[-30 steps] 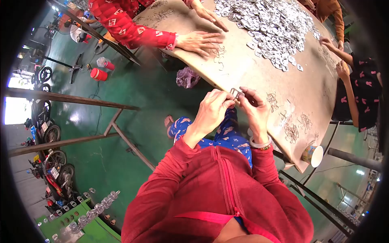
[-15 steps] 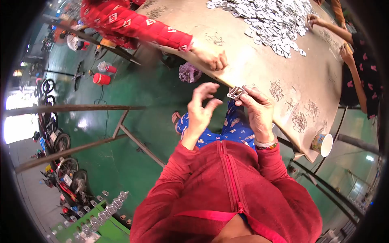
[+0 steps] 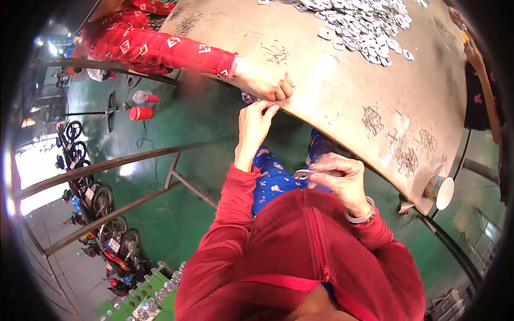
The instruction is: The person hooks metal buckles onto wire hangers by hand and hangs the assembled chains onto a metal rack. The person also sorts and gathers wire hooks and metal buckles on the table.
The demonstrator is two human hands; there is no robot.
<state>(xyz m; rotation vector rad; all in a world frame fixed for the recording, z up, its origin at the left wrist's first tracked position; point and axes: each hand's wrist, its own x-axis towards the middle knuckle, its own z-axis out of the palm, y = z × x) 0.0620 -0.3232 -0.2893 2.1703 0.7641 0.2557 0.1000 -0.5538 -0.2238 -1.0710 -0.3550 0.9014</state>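
Note:
My right hand (image 3: 340,179) is in front of my stomach, thumb and fingers closed on a small metal buckle (image 3: 303,174). The buckle's near end is hidden by the fingers. My left hand (image 3: 254,128) is raised at the table's edge, its thumb and fingertips pinched together. Whatever may be between them is too small to make out. Just beyond it, a co-worker's hand (image 3: 273,85) rests on the table, fingers curled. Small heaps of thin bent wire pieces (image 3: 372,119) lie on the brown tabletop (image 3: 332,88).
A large pile of flat metal pieces (image 3: 358,29) covers the table's far side. A paper tub (image 3: 440,191) is by the right corner. Another person's arm (image 3: 482,67) reaches in at the right. A wooden rail (image 3: 118,161) and parked motorbikes (image 3: 101,200) are on the left.
My right hand has come down toward my body with the buckle. My left hand has moved away from it to the table edge, and its spread fingers have closed into a pinch.

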